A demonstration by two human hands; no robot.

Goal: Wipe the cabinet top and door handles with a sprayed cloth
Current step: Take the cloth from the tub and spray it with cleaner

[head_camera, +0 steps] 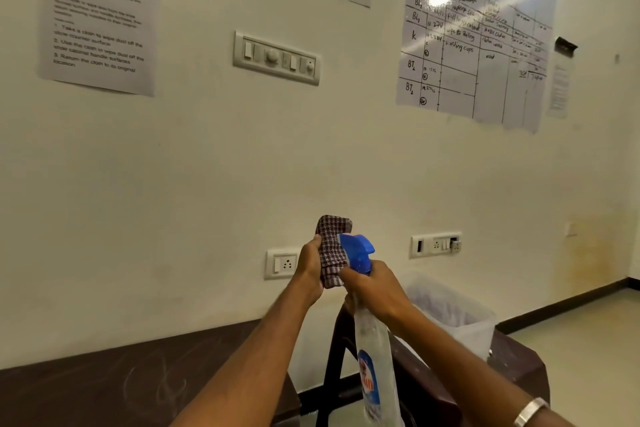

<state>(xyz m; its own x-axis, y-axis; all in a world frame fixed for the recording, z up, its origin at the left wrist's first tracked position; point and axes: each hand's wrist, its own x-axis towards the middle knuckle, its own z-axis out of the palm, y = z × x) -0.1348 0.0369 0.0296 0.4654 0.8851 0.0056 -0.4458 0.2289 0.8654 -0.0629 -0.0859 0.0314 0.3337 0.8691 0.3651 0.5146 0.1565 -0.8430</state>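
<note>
My left hand (311, 270) holds a folded red-and-white checked cloth (330, 246) upright in front of the wall. My right hand (375, 289) grips the neck of a clear spray bottle (375, 357) with a blue trigger head (356, 251). The nozzle points left and sits right against the cloth. The dark brown cabinet top (104, 381) lies below and to the left of both hands, with faint smears on it. No door handles are in view.
A dark plastic stool (512, 367) stands to the right of the cabinet, with a translucent bag (453, 312) on it. Wall sockets (282, 263) and a switch panel (277, 57) are on the cream wall, along with papers and a whiteboard sheet (474, 35).
</note>
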